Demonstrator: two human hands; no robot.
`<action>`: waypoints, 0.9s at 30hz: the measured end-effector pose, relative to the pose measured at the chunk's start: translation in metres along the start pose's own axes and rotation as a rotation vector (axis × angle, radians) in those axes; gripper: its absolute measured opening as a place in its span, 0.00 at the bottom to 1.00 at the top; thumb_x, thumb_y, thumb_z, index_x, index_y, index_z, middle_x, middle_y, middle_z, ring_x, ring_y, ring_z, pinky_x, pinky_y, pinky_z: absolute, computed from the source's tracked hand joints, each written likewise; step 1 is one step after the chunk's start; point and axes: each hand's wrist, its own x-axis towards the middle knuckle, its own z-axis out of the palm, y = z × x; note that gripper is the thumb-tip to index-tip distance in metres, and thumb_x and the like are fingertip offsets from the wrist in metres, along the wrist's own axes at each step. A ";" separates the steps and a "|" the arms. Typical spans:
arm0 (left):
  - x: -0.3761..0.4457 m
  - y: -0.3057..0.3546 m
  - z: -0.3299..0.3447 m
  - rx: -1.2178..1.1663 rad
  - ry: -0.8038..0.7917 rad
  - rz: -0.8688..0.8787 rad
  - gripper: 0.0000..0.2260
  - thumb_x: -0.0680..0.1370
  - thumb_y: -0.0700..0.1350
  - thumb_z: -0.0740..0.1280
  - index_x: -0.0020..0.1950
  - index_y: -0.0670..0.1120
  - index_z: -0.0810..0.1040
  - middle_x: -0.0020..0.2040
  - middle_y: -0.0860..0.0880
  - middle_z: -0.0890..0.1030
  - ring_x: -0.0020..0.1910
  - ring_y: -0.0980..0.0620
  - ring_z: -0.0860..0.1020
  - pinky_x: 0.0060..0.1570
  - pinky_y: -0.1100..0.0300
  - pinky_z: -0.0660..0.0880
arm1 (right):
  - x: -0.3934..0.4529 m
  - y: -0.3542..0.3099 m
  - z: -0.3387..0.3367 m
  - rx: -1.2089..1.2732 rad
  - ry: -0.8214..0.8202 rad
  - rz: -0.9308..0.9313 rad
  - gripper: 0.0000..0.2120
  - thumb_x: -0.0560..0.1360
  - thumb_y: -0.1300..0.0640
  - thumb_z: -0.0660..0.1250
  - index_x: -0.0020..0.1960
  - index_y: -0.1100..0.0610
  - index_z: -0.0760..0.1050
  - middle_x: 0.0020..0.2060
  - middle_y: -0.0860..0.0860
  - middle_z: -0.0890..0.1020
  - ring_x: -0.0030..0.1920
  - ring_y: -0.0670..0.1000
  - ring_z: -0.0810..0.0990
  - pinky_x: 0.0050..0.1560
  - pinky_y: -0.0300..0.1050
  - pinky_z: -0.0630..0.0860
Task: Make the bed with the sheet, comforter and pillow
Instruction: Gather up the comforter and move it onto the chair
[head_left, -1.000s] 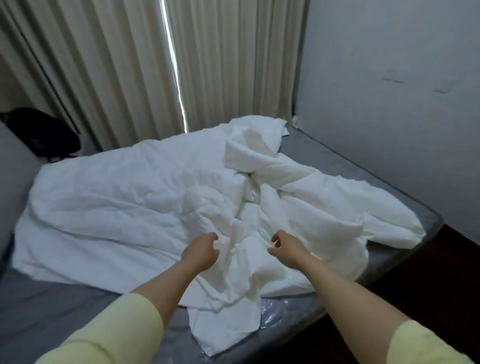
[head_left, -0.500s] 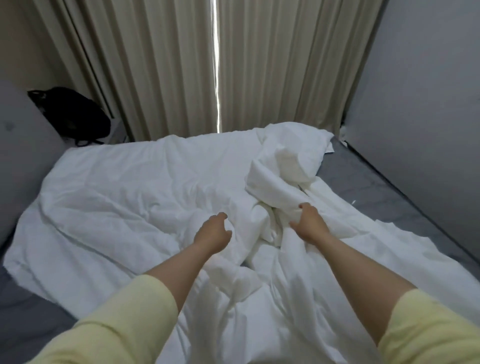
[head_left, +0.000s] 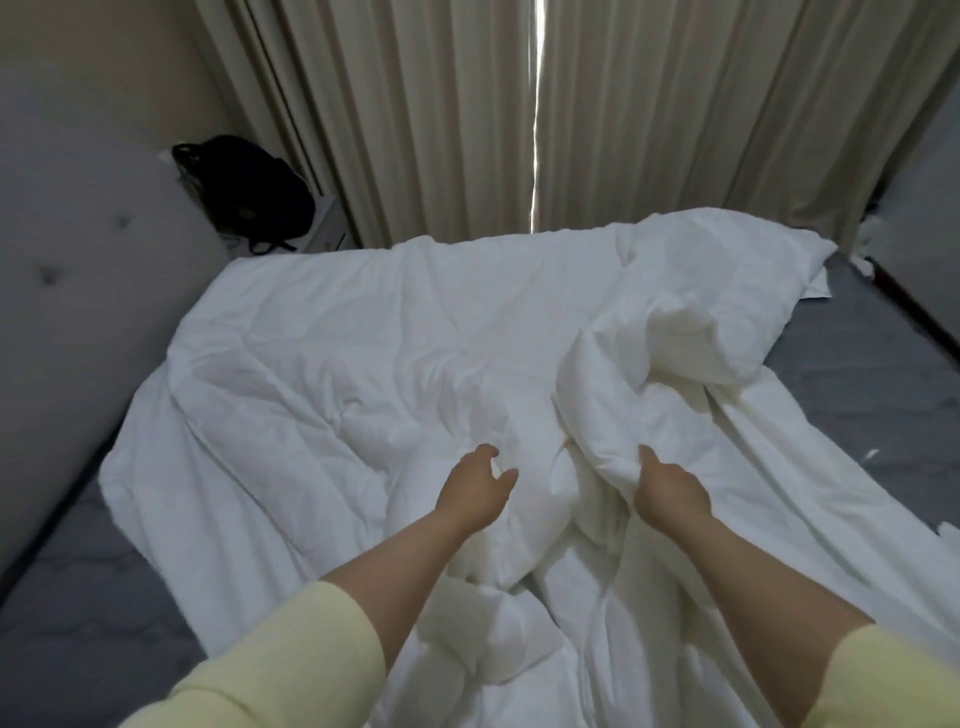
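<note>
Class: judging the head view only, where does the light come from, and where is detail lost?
Head view: a blown-out strip glares through the curtain gap; the room is otherwise dim; the white comforter looks soft, its folds low in contrast; wide-angle distortion bows the headboard.

Single head view, looking forward-down from bedside across bed (head_left: 857, 374) toward curtains (head_left: 415, 119).

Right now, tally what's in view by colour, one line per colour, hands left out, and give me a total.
White: 1, the bedding crumpled on the bed; layers cannot be told apart.
Grey: 2, the mattress and the headboard.
Black: 1, the bag in the corner.
Beige: 1, the curtains.
Total: 5.
</note>
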 end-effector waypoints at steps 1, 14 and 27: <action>0.003 0.005 -0.002 -0.090 -0.007 -0.020 0.26 0.80 0.53 0.60 0.74 0.44 0.61 0.72 0.44 0.68 0.69 0.46 0.69 0.66 0.56 0.66 | -0.009 -0.014 0.004 0.011 0.002 -0.086 0.28 0.79 0.58 0.54 0.77 0.53 0.50 0.67 0.58 0.73 0.65 0.58 0.73 0.64 0.47 0.69; -0.030 0.017 -0.072 -0.249 -0.184 0.104 0.19 0.74 0.29 0.57 0.62 0.42 0.75 0.53 0.39 0.78 0.52 0.43 0.75 0.45 0.57 0.73 | -0.208 -0.112 -0.006 0.663 -0.144 -0.523 0.05 0.74 0.58 0.65 0.40 0.51 0.76 0.38 0.50 0.78 0.38 0.45 0.74 0.40 0.39 0.68; -0.264 -0.287 -0.283 0.146 -0.197 -0.035 0.15 0.75 0.37 0.60 0.58 0.46 0.80 0.57 0.47 0.81 0.54 0.47 0.79 0.51 0.55 0.76 | -0.238 -0.349 -0.008 0.724 0.123 0.070 0.46 0.70 0.35 0.65 0.75 0.61 0.51 0.72 0.61 0.60 0.71 0.63 0.61 0.71 0.57 0.61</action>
